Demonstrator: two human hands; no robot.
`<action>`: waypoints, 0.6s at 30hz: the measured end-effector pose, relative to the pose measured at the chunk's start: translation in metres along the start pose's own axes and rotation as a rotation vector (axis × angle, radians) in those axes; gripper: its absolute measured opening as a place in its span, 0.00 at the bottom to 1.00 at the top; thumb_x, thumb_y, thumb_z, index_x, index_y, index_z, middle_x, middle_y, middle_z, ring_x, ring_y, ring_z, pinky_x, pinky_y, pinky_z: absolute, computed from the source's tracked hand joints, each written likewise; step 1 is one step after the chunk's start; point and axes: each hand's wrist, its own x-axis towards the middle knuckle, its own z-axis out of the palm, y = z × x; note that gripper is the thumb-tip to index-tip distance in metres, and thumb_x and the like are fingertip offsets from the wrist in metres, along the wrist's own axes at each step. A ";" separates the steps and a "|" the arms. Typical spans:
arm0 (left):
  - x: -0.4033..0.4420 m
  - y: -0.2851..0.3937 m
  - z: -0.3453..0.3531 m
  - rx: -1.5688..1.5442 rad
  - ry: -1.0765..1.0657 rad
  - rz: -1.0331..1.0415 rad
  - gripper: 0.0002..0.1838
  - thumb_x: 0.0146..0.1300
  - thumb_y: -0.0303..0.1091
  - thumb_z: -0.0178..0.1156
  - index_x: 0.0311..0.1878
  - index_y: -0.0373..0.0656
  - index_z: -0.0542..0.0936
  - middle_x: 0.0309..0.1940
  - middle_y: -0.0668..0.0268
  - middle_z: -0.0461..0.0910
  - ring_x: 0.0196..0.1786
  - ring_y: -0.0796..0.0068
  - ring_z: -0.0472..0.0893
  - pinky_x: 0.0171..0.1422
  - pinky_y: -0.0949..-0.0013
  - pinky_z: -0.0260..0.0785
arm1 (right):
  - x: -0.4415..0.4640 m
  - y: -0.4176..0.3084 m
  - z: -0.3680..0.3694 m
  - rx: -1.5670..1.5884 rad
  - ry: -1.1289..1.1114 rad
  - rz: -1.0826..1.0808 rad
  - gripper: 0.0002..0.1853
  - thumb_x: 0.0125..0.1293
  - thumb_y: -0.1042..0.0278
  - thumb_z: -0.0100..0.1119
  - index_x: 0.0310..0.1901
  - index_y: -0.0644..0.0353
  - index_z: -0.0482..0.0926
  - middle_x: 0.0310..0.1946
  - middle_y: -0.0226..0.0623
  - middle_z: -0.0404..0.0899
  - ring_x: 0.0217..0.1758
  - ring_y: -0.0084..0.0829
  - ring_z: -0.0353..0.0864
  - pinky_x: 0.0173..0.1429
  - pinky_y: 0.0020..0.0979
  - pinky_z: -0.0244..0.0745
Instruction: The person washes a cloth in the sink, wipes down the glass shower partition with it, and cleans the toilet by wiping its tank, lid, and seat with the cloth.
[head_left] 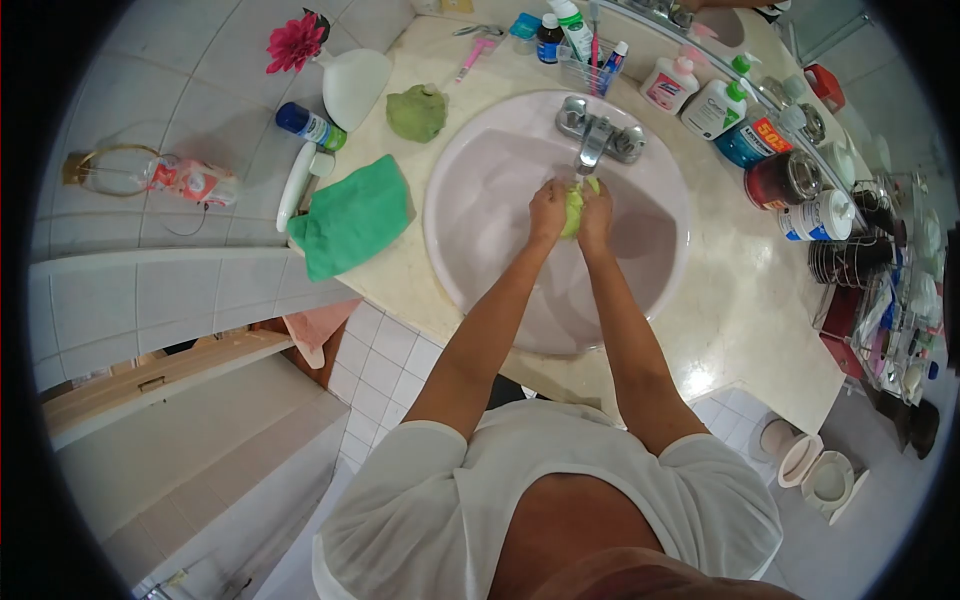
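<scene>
Both hands are together under the chrome faucet [593, 145], over the pale pink sink basin [480, 200]. Between them is a bunched yellow-green cloth [573, 212]. My left hand [547, 212] is closed on its left side, and my right hand [597, 210] is closed on its right side. A bit of the cloth pokes out above the fingers near the spout. Part of it is hidden behind the fingers.
A green cloth [355, 220] and a crumpled olive cloth [416, 112] lie on the counter [740, 300] to the left. Pump bottles [714, 108], a mouthwash bottle [752, 138] and a dark jar [780, 180] line the right back edge. A clear toothbrush holder [585, 75] stands behind the faucet.
</scene>
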 end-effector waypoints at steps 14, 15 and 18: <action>-0.023 0.002 -0.076 -0.296 -0.429 -0.088 0.10 0.59 0.28 0.61 0.44 0.41 0.76 0.38 0.68 0.78 0.40 0.79 0.76 0.49 0.75 0.69 | -0.005 -0.030 -0.078 -0.594 -0.170 -0.177 0.14 0.61 0.58 0.60 0.31 0.64 0.77 0.26 0.31 0.73 0.30 0.23 0.69 0.37 0.28 0.64; -0.019 -0.002 -0.085 -0.333 -0.400 -0.060 0.10 0.57 0.26 0.62 0.43 0.42 0.77 0.36 0.69 0.78 0.39 0.79 0.76 0.49 0.75 0.68 | -0.008 -0.035 -0.085 -0.506 -0.158 -0.115 0.14 0.62 0.58 0.60 0.31 0.63 0.77 0.25 0.29 0.73 0.29 0.21 0.67 0.36 0.27 0.63; -0.006 -0.006 -0.109 -0.418 -0.210 -0.037 0.08 0.56 0.24 0.63 0.39 0.44 0.78 0.32 0.72 0.78 0.37 0.82 0.75 0.46 0.77 0.67 | -0.014 -0.048 -0.098 -0.310 -0.090 -0.019 0.13 0.63 0.59 0.59 0.31 0.61 0.78 0.23 0.24 0.70 0.28 0.18 0.63 0.33 0.24 0.58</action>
